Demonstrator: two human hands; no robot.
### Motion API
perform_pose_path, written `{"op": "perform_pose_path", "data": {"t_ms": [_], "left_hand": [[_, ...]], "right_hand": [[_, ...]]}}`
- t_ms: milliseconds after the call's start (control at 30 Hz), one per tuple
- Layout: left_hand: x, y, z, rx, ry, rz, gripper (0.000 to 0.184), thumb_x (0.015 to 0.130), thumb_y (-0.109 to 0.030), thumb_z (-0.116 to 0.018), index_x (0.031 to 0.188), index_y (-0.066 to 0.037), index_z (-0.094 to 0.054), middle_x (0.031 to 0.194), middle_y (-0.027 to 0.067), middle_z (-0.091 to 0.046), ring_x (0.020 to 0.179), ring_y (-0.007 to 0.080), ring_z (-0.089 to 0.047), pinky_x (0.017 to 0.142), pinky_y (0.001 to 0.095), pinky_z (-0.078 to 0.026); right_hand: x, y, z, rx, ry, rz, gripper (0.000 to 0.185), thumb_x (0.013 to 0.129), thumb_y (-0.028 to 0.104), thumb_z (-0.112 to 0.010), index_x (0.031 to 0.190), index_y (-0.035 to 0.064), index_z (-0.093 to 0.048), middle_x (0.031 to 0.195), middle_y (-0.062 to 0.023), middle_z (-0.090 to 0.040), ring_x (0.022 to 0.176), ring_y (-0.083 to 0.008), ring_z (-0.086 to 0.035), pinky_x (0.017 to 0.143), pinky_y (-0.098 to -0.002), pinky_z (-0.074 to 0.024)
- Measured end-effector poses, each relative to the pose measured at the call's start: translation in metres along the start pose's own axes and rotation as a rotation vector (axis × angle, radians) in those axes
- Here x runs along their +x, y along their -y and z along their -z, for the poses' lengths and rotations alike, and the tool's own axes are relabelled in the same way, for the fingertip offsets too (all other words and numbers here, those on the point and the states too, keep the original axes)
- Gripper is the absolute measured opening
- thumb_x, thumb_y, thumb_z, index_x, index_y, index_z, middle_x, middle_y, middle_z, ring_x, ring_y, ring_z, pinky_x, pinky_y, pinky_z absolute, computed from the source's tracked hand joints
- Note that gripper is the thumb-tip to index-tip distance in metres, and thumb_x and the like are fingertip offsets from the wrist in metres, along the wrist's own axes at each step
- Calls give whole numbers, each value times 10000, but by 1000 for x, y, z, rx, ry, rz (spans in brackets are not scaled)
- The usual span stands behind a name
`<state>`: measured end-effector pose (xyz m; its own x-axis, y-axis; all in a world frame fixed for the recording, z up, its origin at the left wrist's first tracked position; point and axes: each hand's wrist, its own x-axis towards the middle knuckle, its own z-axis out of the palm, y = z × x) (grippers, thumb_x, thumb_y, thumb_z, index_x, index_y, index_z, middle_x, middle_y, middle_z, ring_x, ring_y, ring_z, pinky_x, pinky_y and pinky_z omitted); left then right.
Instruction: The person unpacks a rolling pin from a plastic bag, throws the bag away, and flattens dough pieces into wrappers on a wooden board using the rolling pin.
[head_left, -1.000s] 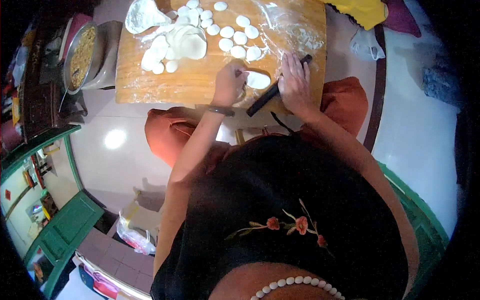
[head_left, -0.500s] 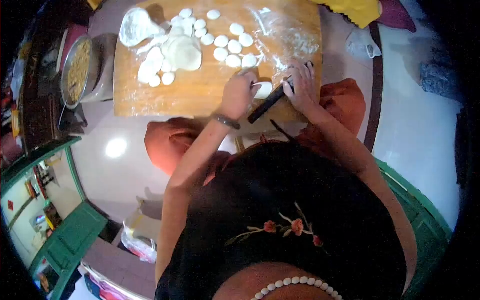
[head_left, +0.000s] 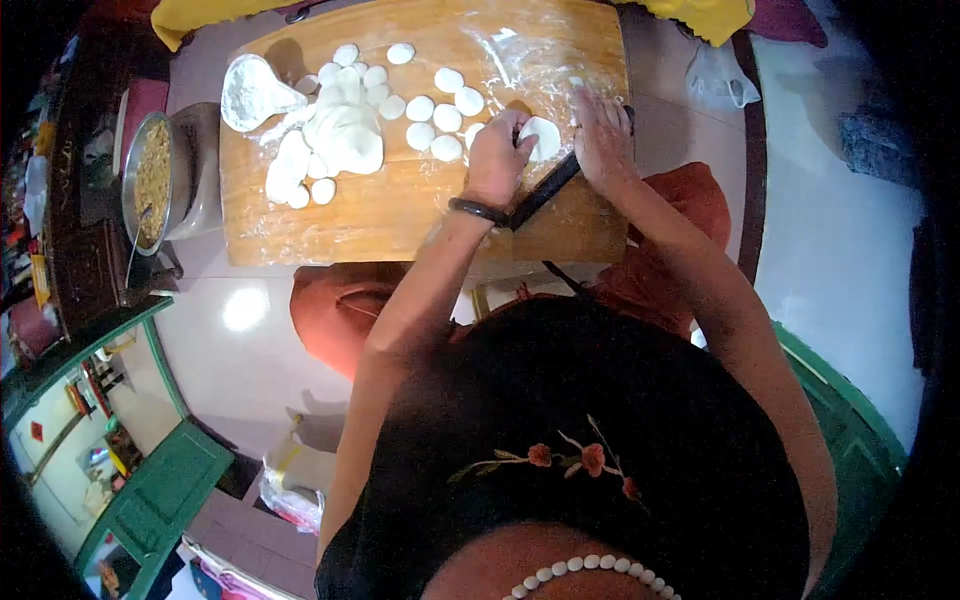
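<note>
My left hand (head_left: pixel 497 160) has its thumb and fingers closed on the near-left edge of a flattened round dough wrapper (head_left: pixel 543 141), which lies on the floured wooden board (head_left: pixel 420 225). A dark rolling pin (head_left: pixel 548 190) slants across the board just right of the wrapper. Over the pin's far end lies my right hand (head_left: pixel 603 142), palm on it and fingers stretched forward. Left of my left hand are several small dough discs (head_left: pixel 447 117). Further left sits an overlapping pile of rolled wrappers (head_left: pixel 350 140).
A flour-dusted white bowl or bag (head_left: pixel 255 92) stands at the board's far left. Beyond the left edge is a metal bowl of filling (head_left: pixel 153 180) with a spoon in it. A plastic bag (head_left: pixel 720 78) lies to the right. My knees (head_left: pixel 325 310) are under the board's near edge.
The wrapper shows flatter and rounder from above, where it was tilted up before. My right hand has flattened out over the pin. The view has shifted slightly.
</note>
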<state>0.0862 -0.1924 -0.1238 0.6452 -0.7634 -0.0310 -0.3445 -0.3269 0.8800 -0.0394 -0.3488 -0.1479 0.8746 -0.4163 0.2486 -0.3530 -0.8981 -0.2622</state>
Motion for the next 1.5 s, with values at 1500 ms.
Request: {"op": "perform_pose_path", "data": {"t_ms": [1500], "left_hand": [[9,3,8,366,49,-3,159,839,-187,-656,905,-48,-697,797,218,-680,776,421,-654,702,489,-512]], "right_hand": [[55,53,-16,-66,21,-102,620,963,263,-462,1521,36,-315,1598,-180,-288,1498,-331,-221,1220,-519,-109]]}}
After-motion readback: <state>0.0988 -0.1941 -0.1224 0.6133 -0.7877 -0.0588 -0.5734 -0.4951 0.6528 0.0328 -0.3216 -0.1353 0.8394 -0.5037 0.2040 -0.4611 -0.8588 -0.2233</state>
